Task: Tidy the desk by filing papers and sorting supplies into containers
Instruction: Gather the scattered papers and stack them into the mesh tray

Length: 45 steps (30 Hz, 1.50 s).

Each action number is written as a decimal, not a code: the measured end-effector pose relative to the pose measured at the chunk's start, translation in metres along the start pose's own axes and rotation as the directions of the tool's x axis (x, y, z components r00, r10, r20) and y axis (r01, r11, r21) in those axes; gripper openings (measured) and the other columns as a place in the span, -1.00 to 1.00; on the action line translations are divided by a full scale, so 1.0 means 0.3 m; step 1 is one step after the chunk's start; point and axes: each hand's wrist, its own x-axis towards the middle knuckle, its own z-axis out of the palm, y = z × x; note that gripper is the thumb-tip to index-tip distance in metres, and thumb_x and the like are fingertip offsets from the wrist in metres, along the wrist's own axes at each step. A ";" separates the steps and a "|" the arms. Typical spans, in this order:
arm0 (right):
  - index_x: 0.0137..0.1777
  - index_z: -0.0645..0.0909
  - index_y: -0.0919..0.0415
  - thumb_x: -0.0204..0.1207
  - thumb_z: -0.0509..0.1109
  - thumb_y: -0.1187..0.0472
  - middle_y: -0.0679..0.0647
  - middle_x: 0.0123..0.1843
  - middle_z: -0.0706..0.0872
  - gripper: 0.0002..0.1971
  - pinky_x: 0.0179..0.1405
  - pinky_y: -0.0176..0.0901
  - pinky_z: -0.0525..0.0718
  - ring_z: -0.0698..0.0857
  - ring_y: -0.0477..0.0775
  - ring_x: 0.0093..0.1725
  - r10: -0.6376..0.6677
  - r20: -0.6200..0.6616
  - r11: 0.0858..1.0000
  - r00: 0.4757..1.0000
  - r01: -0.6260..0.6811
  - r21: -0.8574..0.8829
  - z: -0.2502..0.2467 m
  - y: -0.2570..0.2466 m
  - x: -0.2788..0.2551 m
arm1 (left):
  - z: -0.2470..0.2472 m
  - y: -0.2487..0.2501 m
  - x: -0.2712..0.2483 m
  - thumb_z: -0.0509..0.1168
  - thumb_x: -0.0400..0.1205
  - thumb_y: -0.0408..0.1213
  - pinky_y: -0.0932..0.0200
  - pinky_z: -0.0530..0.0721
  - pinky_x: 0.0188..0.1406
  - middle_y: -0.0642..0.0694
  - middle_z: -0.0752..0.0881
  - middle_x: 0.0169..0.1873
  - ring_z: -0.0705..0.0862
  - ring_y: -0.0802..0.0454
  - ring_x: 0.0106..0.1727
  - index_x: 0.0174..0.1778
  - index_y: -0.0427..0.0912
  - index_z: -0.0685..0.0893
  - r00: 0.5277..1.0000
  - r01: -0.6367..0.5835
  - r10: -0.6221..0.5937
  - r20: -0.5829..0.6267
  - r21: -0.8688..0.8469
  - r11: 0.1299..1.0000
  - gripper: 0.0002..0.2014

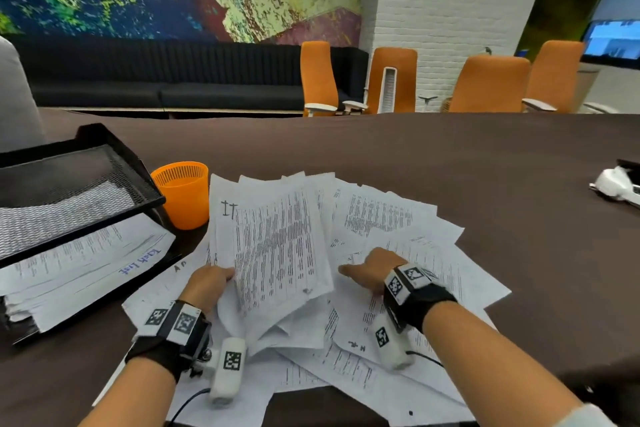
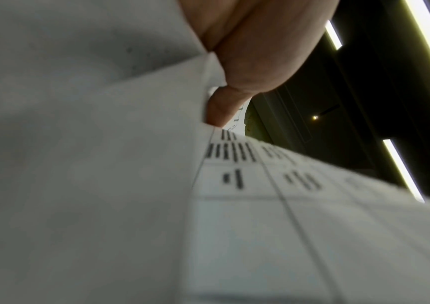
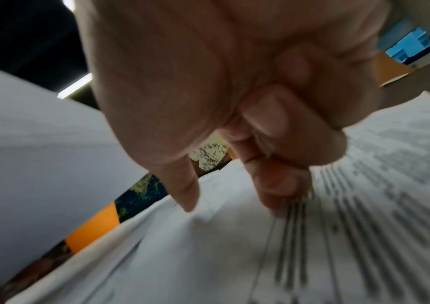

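A loose pile of printed papers (image 1: 398,218) is spread over the dark brown desk (image 1: 450,156). My left hand (image 1: 211,282) grips a bundle of sheets (image 1: 277,246), marked "IT" at the top, and holds it tilted up off the pile. In the left wrist view the thumb (image 2: 247,61) pinches the edge of the bundle of sheets (image 2: 260,226). My right hand (image 1: 367,270) rests on the pile to the right of the bundle. Its fingers (image 3: 281,185) are curled with tips on a printed sheet (image 3: 312,257), thumb stretched out, holding nothing that I can see.
A black mesh paper tray (image 1: 145,180) stands at the left, its lower level stacked with papers (image 1: 86,263). An orange mesh cup (image 1: 183,194) sits beside it. A white device (image 1: 616,184) lies at the right edge. Orange chairs (image 1: 491,83) stand beyond the desk.
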 end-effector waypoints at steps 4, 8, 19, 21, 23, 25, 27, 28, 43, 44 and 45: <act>-0.39 0.48 0.12 0.51 0.34 -0.01 0.03 -0.34 0.60 -0.69 -0.21 -0.19 0.56 0.63 0.13 -0.23 0.012 0.046 0.999 0.999 -0.010 -0.046 0.061 -0.019 0.014 | -0.036 0.004 0.004 0.32 0.67 -0.37 -0.17 0.50 0.42 -0.37 0.57 0.39 0.53 -0.40 0.43 0.41 -0.52 0.49 1.000 0.013 -0.013 0.006 -0.027 1.000 -0.58; -0.39 0.43 0.16 0.53 0.33 0.04 0.04 -0.38 0.53 -0.68 -0.36 -0.23 0.45 0.56 0.11 -0.32 0.029 -0.013 1.000 0.999 -0.029 -0.008 0.031 0.023 0.009 | -0.057 0.015 0.013 0.32 0.69 -0.28 -0.10 0.48 0.42 -0.37 0.54 0.45 0.52 -0.35 0.44 0.47 -0.48 0.46 0.999 0.023 -0.024 0.033 0.023 0.999 -0.52; 0.66 0.05 0.12 0.41 0.30 -0.29 0.33 0.62 0.29 -0.08 0.52 0.32 0.35 0.30 0.47 0.58 0.287 -0.079 0.958 0.955 -0.284 0.046 0.063 0.002 0.016 | -0.093 -0.030 0.041 0.49 0.52 -0.19 -0.26 0.62 0.32 -0.23 0.79 0.10 0.74 -0.28 0.16 0.24 -0.28 0.66 0.984 0.047 -0.040 0.172 -0.035 0.998 -0.59; 0.43 0.41 0.24 0.44 0.36 -0.07 0.17 0.17 0.67 -0.38 0.09 -0.04 0.65 0.68 0.24 0.20 0.197 -0.156 0.980 0.968 -0.200 -0.002 0.045 -0.001 0.005 | -0.104 -0.044 0.053 0.49 0.50 -0.13 -0.36 0.61 0.32 -0.28 0.79 0.12 0.74 -0.34 0.16 0.30 -0.30 0.65 0.981 0.083 -0.064 0.182 -0.097 0.992 -0.50; 0.27 0.55 0.31 0.45 0.38 0.11 0.03 -0.27 0.64 -0.57 -0.40 -0.26 0.55 0.67 0.03 -0.28 0.119 -0.181 0.990 0.976 -0.131 -0.057 0.017 0.003 -0.005 | -0.116 -0.041 0.052 0.34 0.65 -0.18 -0.45 0.50 0.39 -0.35 0.74 0.21 0.69 -0.40 0.26 0.38 -0.29 0.60 0.970 0.167 -0.104 0.220 -0.294 0.941 -0.59; 0.01 0.58 0.28 0.48 0.37 0.16 0.00 -0.34 0.57 -0.80 -0.50 -0.26 0.48 0.56 -0.03 -0.40 0.094 -0.145 0.986 0.985 -0.112 -0.126 -0.013 0.004 -0.021 | -0.114 -0.020 0.023 0.19 0.75 -0.31 -0.45 0.45 0.43 -0.40 0.66 0.31 0.62 -0.42 0.35 0.44 -0.31 0.54 0.978 0.140 -0.076 0.192 -0.342 0.929 -0.65; -0.19 0.51 0.19 0.51 0.35 0.19 0.02 -0.29 0.58 -0.89 -0.46 -0.24 0.50 0.59 -0.01 -0.34 0.090 -0.102 0.984 0.991 -0.104 -0.146 -0.036 0.007 -0.032 | -0.105 -0.012 0.012 0.22 0.71 -0.40 -0.41 0.53 0.38 -0.48 0.62 0.32 0.61 -0.47 0.35 0.41 -0.42 0.52 0.985 0.091 -0.045 0.168 -0.280 0.956 -0.65; -0.18 0.49 0.19 0.52 0.33 0.20 0.03 -0.25 0.60 -0.89 -0.43 -0.23 0.51 0.60 0.02 -0.30 0.085 -0.090 0.986 0.992 -0.097 -0.139 -0.050 0.010 -0.040 | -0.099 -0.019 0.015 0.26 0.68 -0.43 -0.39 0.58 0.34 -0.51 0.62 0.30 0.61 -0.48 0.33 0.37 -0.48 0.53 0.990 0.078 -0.054 0.130 -0.185 0.980 -0.66; 0.17 0.75 0.32 0.66 0.10 -0.30 0.22 0.14 0.78 -0.31 0.20 0.00 0.61 0.74 0.21 0.13 -0.378 0.102 0.878 0.920 0.321 0.354 0.076 -0.409 -0.160 | 0.044 0.028 -0.091 0.17 0.59 0.36 -0.22 0.52 0.42 -0.26 0.70 0.30 0.65 -0.23 0.33 0.36 -0.09 0.63 0.933 0.071 0.025 0.358 -0.251 0.965 -0.35; 0.24 0.72 0.32 0.68 0.06 -0.29 0.20 0.17 0.76 -0.32 0.17 -0.02 0.57 0.73 0.18 0.15 -0.390 0.109 0.872 0.914 0.328 0.364 0.077 -0.397 -0.158 | 0.047 0.030 -0.100 0.24 0.54 0.39 -0.17 0.54 0.38 -0.23 0.64 0.38 0.62 -0.22 0.36 0.43 -0.09 0.59 0.934 0.035 0.033 0.355 -0.184 0.982 -0.28; 0.26 0.70 0.34 0.70 0.08 -0.24 0.18 0.14 0.75 -0.35 0.13 -0.03 0.56 0.71 0.15 0.10 -0.395 0.078 0.864 0.915 0.341 0.372 0.074 -0.373 -0.148 | 0.045 0.028 -0.104 0.31 0.57 0.27 -0.09 0.59 0.28 -0.22 0.63 0.38 0.64 -0.20 0.31 0.47 -0.14 0.57 0.944 -0.017 0.052 0.327 -0.110 0.994 -0.33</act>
